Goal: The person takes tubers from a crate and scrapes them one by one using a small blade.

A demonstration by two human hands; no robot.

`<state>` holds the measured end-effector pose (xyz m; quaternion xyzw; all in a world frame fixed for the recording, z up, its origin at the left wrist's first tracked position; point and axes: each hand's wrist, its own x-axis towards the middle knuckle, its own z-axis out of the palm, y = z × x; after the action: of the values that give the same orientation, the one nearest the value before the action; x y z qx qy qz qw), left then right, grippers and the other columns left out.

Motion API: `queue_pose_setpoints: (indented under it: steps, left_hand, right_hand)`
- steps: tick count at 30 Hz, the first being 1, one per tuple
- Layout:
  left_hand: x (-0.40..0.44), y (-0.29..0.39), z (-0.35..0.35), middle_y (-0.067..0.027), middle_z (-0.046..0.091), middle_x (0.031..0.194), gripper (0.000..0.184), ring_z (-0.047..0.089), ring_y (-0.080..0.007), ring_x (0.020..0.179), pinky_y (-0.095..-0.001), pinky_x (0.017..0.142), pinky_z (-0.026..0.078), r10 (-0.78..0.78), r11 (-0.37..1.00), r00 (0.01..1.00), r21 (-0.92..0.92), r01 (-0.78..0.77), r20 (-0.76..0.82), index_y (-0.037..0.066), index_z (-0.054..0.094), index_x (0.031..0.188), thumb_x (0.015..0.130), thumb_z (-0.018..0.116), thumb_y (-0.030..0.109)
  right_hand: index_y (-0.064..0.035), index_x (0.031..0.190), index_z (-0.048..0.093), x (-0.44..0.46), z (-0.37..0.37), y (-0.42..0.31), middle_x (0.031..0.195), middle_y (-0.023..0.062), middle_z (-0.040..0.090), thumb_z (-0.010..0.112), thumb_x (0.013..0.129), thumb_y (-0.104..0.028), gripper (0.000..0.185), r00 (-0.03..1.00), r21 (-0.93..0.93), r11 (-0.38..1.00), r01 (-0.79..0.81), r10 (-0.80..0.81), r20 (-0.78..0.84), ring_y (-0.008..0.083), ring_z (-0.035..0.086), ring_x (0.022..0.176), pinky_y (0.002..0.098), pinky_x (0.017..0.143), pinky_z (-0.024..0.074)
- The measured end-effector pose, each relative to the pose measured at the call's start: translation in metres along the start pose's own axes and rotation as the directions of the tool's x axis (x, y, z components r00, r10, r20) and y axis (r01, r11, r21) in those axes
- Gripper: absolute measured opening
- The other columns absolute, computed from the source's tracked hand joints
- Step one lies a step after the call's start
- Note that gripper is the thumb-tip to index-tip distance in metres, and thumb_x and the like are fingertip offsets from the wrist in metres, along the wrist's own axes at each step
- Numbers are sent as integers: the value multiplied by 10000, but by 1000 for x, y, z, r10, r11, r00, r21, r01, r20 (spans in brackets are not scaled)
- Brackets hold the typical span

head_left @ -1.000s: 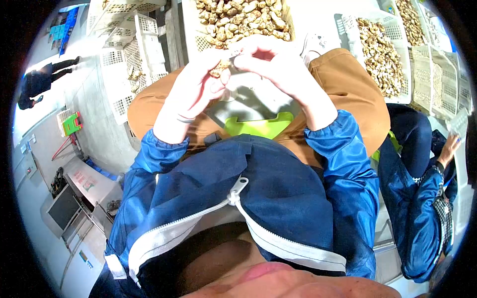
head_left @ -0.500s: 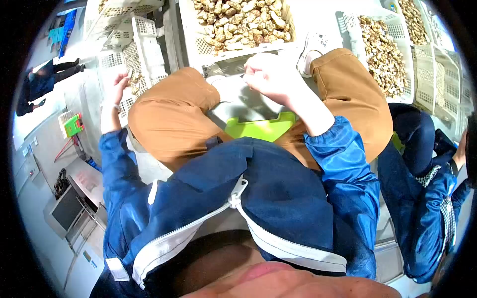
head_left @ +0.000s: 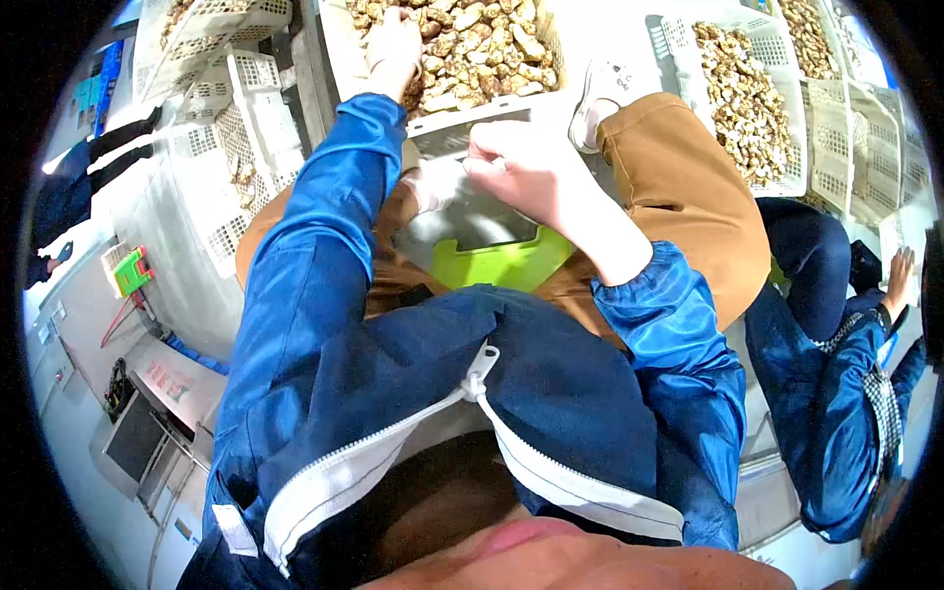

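My left hand [head_left: 394, 49] reaches over the white crate [head_left: 472, 118] in front of me, which is filled with brown-and-cream pieces [head_left: 487, 59] that look like small mushrooms. Its fingers are stretched forward and touch the pile; their tips are partly lost among the pieces. Just this side of the crate, above my lap, my right hand [head_left: 526, 169] is closed with the fingers curled in. Strong light washes it out, and whatever it might hold is hidden.
A perforated white crate [head_left: 264, 113] with a few pieces stands at left. Another filled crate [head_left: 742, 108] and stacked crates [head_left: 875, 147] are at right, beside a seated co-worker [head_left: 831, 374]. A green seat or stool edge [head_left: 501, 264] shows between my legs.
My left hand has moved from the left crate to the pile in the front crate. My right hand stays closed in nearly the same place. The view has shifted slightly.
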<state>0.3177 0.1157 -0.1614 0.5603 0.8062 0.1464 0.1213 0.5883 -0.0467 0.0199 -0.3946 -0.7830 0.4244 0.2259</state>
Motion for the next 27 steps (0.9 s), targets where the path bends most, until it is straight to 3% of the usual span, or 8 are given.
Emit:
queue_pose_setpoints:
  steps: [2, 3, 9, 15, 16, 20, 24, 27]
  left_hand:
    - [-7, -2, -5, -208, 675, 1075, 339, 668, -348, 970, -463, 840, 529, 31, 1000, 999, -3, -31, -18, 82, 644, 1099, 862, 629, 323]
    - [-4, -17, 6, -209, 676, 1035, 261, 673, -327, 933, -427, 828, 534, 79, 926, 996, -366, -90, -44, 70, 659, 1025, 829, 677, 243]
    - [-1, -23, 28, -172, 674, 999, 584, 639, -319, 976, -414, 919, 485, -177, 884, 982, -450, 125, -73, 28, 526, 1174, 727, 782, 304]
    - [-49, 12, -28, -114, 624, 832, 196, 622, -215, 666, -267, 497, 532, -304, -23, 779, -822, 569, 548, -15, 612, 944, 871, 689, 149]
    - [-61, 13, -44, -135, 607, 797, 88, 630, -236, 741, -304, 686, 582, -201, 81, 803, -807, 585, 561, -34, 572, 908, 896, 579, 53]
    - [-147, 62, -143, -65, 659, 905, 202, 623, -152, 764, -262, 726, 562, 178, 36, 775, -791, 611, 606, -11, 634, 1061, 950, 617, 158]
    - [-201, 80, -193, -57, 686, 983, 226, 589, -83, 756, -209, 639, 481, 295, 175, 787, -840, 513, 542, -10, 635, 1114, 958, 614, 151]
    - [-220, 82, -212, -51, 681, 1012, 341, 575, -75, 773, -196, 657, 464, 258, 264, 825, -858, 439, 502, -21, 593, 1256, 948, 615, 123]
  right_hand:
    - [-42, 843, 633, 2, -3, -1, 763, 149, 637, 606, 870, -216, 178, 999, -8, 1000, 25, -25, -32, 312, 641, 730, 365, 677, 509]
    - [-46, 843, 623, -2, 2, 0, 735, 130, 625, 606, 874, -222, 179, 997, 6, 1000, 3, -3, -77, 284, 621, 697, 356, 670, 497]
    - [-41, 865, 613, -2, -4, -6, 749, 92, 599, 618, 889, -259, 220, 994, 163, 981, -107, 111, -15, 207, 583, 715, 334, 669, 468]
    - [-20, 895, 648, 1, -16, -1, 779, 107, 635, 639, 866, -239, 222, 987, 204, 978, -39, 69, -144, 206, 617, 754, 345, 671, 496]
    - [-21, 882, 658, 4, -18, 2, 790, 125, 647, 647, 843, -226, 209, 978, 219, 975, -22, 67, -200, 239, 638, 750, 362, 653, 505]
    - [-19, 887, 675, 9, -13, 2, 856, 112, 664, 680, 820, -182, 176, 924, 369, 928, 59, 89, -372, 224, 661, 754, 339, 647, 520]
    - [-24, 903, 674, 8, -17, -11, 936, 83, 659, 692, 842, -141, 132, 897, 333, 907, 258, -97, -431, 173, 643, 789, 301, 669, 525]
    - [-14, 869, 665, 1, -27, -22, 1042, 57, 673, 699, 873, -128, 119, 959, 376, 917, 135, -26, -282, 120, 621, 867, 276, 757, 512]
